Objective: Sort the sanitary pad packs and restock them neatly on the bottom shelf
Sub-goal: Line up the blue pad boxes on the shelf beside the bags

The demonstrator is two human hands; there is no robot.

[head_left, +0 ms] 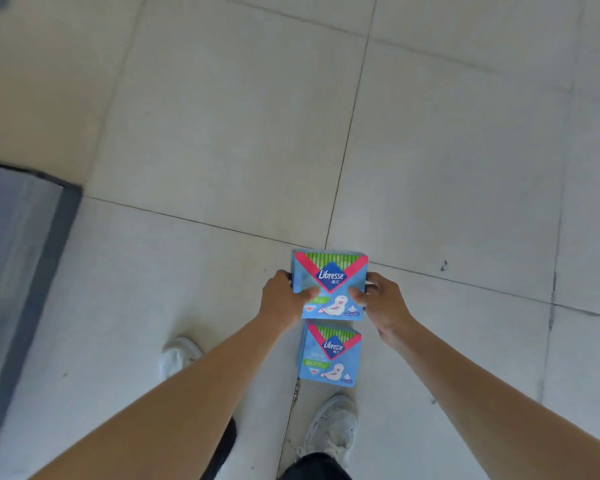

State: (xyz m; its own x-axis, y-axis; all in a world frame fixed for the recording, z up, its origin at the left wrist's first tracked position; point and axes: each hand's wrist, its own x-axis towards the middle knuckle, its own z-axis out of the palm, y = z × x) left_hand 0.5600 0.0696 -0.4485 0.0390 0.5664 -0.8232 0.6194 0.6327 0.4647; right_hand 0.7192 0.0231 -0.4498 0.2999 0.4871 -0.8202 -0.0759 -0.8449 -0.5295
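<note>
Two blue Libresse sanitary pad packs with pink chevrons and green tops are in front of me, over the tiled floor. The upper pack (329,271) is held between both hands. My left hand (284,297) grips its left edge with the thumb on the front. My right hand (378,303) grips its right edge, thumb also on the front. The lower pack (331,355) sits directly below the upper one, between my forearms; what holds it up is hidden.
Pale floor tiles (222,133) with dark grout lines stretch all around. A grey, dark-edged shelf base or platform (18,254) runs along the left edge. My two white shoes (333,427) stand on the floor below the packs.
</note>
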